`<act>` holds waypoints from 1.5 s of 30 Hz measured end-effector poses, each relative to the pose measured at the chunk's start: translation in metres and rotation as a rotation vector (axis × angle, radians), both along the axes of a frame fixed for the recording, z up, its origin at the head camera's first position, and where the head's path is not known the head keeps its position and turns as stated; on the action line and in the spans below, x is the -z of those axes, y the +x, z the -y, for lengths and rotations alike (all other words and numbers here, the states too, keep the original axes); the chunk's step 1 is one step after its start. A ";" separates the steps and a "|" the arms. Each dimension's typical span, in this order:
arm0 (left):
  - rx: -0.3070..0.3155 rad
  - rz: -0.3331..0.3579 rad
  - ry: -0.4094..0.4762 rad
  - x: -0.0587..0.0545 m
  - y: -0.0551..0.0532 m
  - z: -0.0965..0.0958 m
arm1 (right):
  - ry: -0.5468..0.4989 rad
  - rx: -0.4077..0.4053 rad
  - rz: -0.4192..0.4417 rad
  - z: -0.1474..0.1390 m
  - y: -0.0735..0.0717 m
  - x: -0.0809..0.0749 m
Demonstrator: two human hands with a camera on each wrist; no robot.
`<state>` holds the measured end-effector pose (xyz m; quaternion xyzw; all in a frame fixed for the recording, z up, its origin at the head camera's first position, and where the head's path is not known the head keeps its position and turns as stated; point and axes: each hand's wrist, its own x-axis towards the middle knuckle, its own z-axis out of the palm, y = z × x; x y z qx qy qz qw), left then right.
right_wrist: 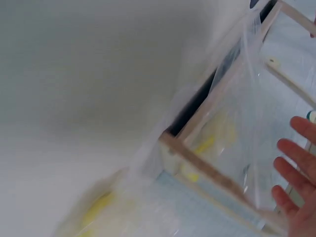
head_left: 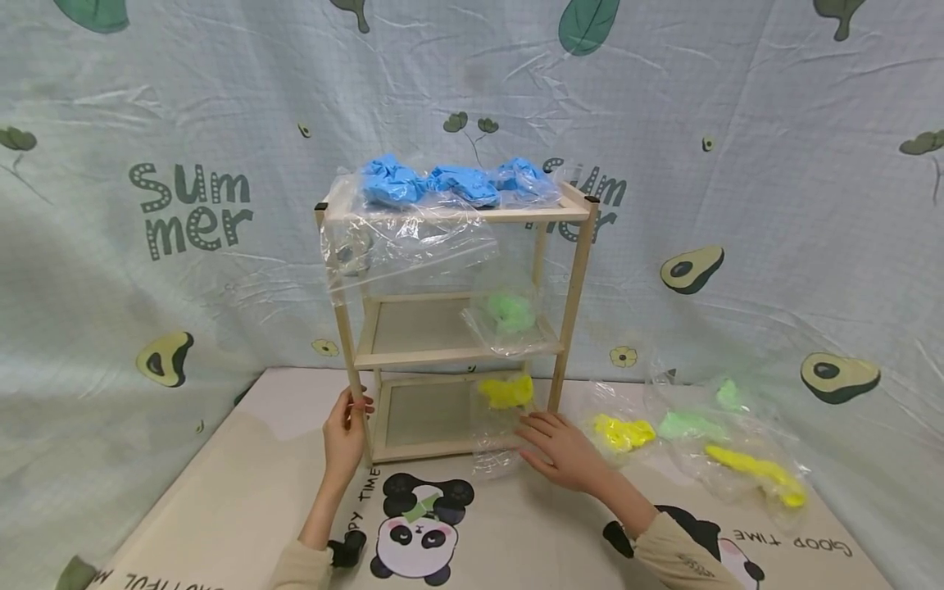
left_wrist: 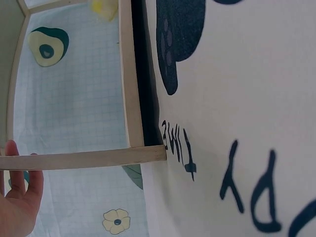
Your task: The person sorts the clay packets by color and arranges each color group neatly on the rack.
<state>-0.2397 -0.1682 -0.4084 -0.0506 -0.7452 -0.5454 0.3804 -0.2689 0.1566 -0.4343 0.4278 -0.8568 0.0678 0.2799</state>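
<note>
Beige sleeves [head_left: 674,553] lie nearest; left grip [head_left: 344,434] clamps round the wooden rack's [head_left: 428,358] post [head_left: 347,348], likely steadying it; right grip [head_left: 566,453], fingers apart, is beside the bagged yellow bundle [head_left: 507,392] on the bottom shelf [head_left: 424,419].

Facing a rack [head_left: 442,356] standing on the far part of a table [head_left: 549,533], before a curtain [head_left: 442,61]. Carrying three bags [head_left: 462,185] in a row on the top shelf [head_left: 516,215], with loose plastic [head_left: 413,242] hanging over its near left edge, another bag [head_left: 510,315] at the right of the middle shelf [head_left: 416,325], and one at the right of the bottom shelf [head_left: 428,414]. Having the left hand [head_left: 345,434] at the near left post [head_left: 346,344], the right hand [head_left: 564,455] just beside the lowest bag [head_left: 507,393]. Seeing further bags [head_left: 755,470] lying right of the rack.
</note>
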 end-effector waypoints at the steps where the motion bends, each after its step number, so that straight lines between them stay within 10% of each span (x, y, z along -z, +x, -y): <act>1: 0.000 0.000 0.000 0.000 0.000 0.000 | -0.020 -0.014 -0.005 -0.005 0.001 0.000; 20: 0.004 -0.011 0.002 0.001 -0.001 0.000 | -0.262 0.242 -0.049 -0.092 -0.014 0.007; 30: 0.000 -0.013 -0.008 0.000 -0.001 -0.001 | -0.083 0.583 0.300 -0.107 -0.028 0.020; 45: 0.002 -0.007 0.003 0.002 -0.002 0.000 | 0.012 0.600 0.493 -0.106 -0.042 0.032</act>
